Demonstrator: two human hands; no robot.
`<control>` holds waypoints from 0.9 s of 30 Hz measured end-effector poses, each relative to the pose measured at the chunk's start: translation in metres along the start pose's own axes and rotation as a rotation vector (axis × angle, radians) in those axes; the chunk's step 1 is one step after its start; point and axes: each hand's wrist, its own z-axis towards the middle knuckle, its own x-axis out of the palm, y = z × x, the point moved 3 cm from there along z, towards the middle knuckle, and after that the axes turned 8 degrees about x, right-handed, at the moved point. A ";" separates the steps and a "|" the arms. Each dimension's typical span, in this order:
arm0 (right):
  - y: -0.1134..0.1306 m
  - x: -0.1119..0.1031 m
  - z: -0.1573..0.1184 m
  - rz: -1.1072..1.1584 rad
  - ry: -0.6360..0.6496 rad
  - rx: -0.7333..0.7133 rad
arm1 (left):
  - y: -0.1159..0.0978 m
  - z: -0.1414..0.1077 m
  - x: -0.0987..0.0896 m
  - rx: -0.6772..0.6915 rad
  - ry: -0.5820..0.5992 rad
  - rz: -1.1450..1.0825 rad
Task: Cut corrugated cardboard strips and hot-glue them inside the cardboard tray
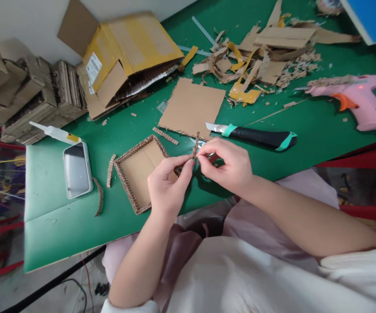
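A narrow corrugated cardboard strip stands up between my fingertips. My left hand pinches its lower part between thumb and index finger, over the right side of a shallow cardboard tray with corrugated walls. Close beside it, my right hand is closed in a pinch at the same strip, its fingertips almost touching those of my left hand. Loose strips lie on the table, one above the tray and two to its left. Scissors, partly hidden, lie behind my fingers.
A utility knife with its blade out lies beyond my right hand. On the green table are a cardboard sheet, a pink glue gun, a phone, a glue bottle, an opened box, scraps and stacked cardboard.
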 end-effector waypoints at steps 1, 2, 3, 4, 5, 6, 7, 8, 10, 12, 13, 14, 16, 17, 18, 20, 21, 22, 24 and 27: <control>0.000 0.000 0.000 0.009 -0.001 0.009 | 0.000 0.000 0.000 -0.015 -0.004 -0.012; 0.000 -0.001 -0.001 0.013 -0.002 0.015 | 0.000 0.000 0.000 -0.019 -0.010 -0.019; -0.001 -0.001 -0.001 0.013 -0.004 0.016 | 0.000 0.000 0.000 -0.013 -0.015 -0.019; -0.001 -0.001 -0.002 0.007 -0.007 0.010 | -0.001 0.000 0.000 0.004 -0.020 -0.011; 0.000 -0.002 -0.002 -0.008 -0.011 -0.006 | -0.002 0.000 0.000 0.030 -0.025 0.004; 0.000 -0.002 -0.002 -0.033 -0.015 -0.032 | -0.003 0.000 -0.001 0.064 -0.028 0.024; 0.001 -0.002 -0.002 -0.064 -0.017 -0.063 | -0.005 0.000 -0.001 0.100 -0.029 0.046; 0.001 -0.002 -0.002 -0.098 -0.021 -0.098 | -0.006 -0.001 -0.001 0.134 -0.030 0.069; 0.003 -0.001 -0.003 -0.158 -0.037 -0.162 | -0.007 -0.001 -0.001 0.188 -0.034 0.108; 0.003 -0.001 -0.003 -0.197 -0.050 -0.200 | -0.008 -0.001 0.000 0.229 -0.033 0.144; 0.003 -0.001 -0.004 -0.213 -0.056 -0.208 | -0.008 -0.001 0.000 0.250 -0.032 0.160; 0.003 -0.001 -0.004 -0.227 -0.060 -0.212 | -0.009 -0.001 0.001 0.273 -0.032 0.176; 0.003 -0.001 -0.005 -0.246 -0.067 -0.203 | -0.009 -0.001 0.002 0.316 -0.035 0.197; 0.003 -0.001 -0.005 -0.249 -0.072 -0.194 | -0.009 -0.001 0.002 0.330 -0.038 0.202; 0.003 -0.001 -0.005 -0.250 -0.079 -0.184 | -0.010 -0.001 0.002 0.339 -0.040 0.204; 0.003 -0.002 -0.004 -0.241 -0.087 -0.159 | -0.010 -0.001 0.003 0.333 -0.039 0.199; 0.003 -0.002 -0.004 -0.233 -0.088 -0.143 | -0.009 -0.001 0.003 0.318 -0.036 0.191; 0.002 -0.002 -0.004 -0.223 -0.085 -0.126 | -0.009 -0.001 0.003 0.297 -0.032 0.178; 0.001 -0.001 -0.002 -0.189 -0.069 -0.087 | -0.008 -0.001 0.002 0.234 -0.026 0.133; 0.000 -0.001 0.000 -0.094 -0.041 -0.005 | -0.003 -0.001 0.001 0.077 -0.015 0.019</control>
